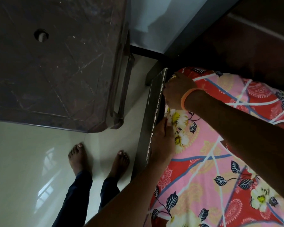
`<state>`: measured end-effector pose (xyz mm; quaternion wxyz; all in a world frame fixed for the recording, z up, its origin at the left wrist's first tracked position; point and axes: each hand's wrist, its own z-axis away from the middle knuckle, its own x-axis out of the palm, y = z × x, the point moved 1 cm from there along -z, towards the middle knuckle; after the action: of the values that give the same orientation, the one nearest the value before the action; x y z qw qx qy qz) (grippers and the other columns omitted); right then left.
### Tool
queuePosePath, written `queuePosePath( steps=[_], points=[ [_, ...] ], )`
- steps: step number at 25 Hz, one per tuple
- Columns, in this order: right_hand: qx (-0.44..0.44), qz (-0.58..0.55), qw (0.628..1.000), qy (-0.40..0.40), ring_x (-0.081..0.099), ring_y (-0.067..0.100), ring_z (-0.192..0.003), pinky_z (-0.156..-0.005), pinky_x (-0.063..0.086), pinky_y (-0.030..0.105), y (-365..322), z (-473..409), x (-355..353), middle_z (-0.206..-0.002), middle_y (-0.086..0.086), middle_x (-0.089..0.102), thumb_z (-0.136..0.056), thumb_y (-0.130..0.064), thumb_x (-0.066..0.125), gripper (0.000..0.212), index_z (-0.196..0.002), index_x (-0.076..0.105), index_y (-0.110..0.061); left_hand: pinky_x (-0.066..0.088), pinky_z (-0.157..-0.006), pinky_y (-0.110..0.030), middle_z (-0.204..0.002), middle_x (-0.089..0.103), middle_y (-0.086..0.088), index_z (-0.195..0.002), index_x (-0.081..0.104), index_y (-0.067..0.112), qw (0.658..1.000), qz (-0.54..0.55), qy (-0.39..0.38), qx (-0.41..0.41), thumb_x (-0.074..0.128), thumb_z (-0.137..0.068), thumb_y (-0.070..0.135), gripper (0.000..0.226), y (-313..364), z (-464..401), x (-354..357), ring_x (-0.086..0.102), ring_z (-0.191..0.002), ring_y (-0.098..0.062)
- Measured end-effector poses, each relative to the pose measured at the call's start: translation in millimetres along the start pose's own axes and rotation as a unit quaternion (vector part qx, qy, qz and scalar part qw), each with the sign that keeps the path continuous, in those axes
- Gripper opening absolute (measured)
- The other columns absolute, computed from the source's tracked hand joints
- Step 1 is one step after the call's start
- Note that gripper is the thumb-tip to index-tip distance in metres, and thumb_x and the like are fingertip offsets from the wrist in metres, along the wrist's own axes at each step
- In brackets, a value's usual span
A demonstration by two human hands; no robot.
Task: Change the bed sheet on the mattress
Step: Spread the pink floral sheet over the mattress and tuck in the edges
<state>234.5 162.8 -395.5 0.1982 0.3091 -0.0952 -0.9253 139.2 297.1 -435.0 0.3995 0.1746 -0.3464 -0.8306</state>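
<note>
Tucking the floral sheet in along the bed's side edge.

Both hands work at the mattress corner: the right hand (179,92), wearing an orange wristband (187,97), has its fingers curled over the bed sheet (220,161) where it rounds the edge, and the left hand (162,136) has its fingers pushed down between the sheet and the bed frame (156,102), tips hidden, so whether they pinch the cloth I cannot tell. The sheet lies spread under and beyond the fingers, over the mattress. A dark plastic chair (56,63) stands beside the bed, on the far side of the frame from the fingers. Next, judging by the loose fold, the cloth needs pushing deeper, then smoothing along the edge.
</note>
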Motion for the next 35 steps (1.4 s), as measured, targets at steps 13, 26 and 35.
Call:
queuePosePath(
  steps=[13, 26, 35],
  points=[
    [0.128, 0.15, 0.98, -0.039, 0.017, 0.055, -0.142, -0.113, -0.002, 0.071, -37, 8, 4, -0.153, 0.032, 0.025, -0.094, -0.047, 0.05, 0.06, -0.135, 0.051, -0.004, 0.042, -0.077, -0.008, -0.106, 0.063, 0.009, -0.125, 0.06, 0.019, 0.998, -0.05, 0.029, 0.024, 0.033, -0.106, 0.034, 0.036, 0, 7, 4, 0.06, -0.094, 0.003],
    [-0.051, -0.082, 0.995, -0.01, 0.048, 0.046, -0.126, -0.117, 0.021, 0.06, -270, 187, 71, -0.129, 0.025, 0.059, -0.092, -0.023, 0.032, 0.049, -0.115, 0.072, -0.006, 0.054, -0.072, -0.018, -0.101, 0.071, 0.003, -0.113, 0.062, 0.028, 0.986, 0.003, -0.063, -0.152, 0.039, -0.106, 0.021, 0.025, -143, 204, -50, 0.069, -0.091, -0.006],
    [-0.073, 0.013, 0.994, -0.079, 0.048, 0.036, -0.124, -0.106, 0.024, 0.061, -274, 124, 67, -0.133, 0.012, 0.056, -0.098, -0.034, 0.036, 0.041, -0.127, 0.061, -0.018, 0.033, -0.049, -0.017, -0.056, 0.047, 0.008, -0.074, 0.05, 0.022, 0.967, -0.133, -0.111, -0.186, 0.04, -0.101, 0.017, 0.029, -158, 184, -51, 0.048, -0.057, -0.012]
  ],
)
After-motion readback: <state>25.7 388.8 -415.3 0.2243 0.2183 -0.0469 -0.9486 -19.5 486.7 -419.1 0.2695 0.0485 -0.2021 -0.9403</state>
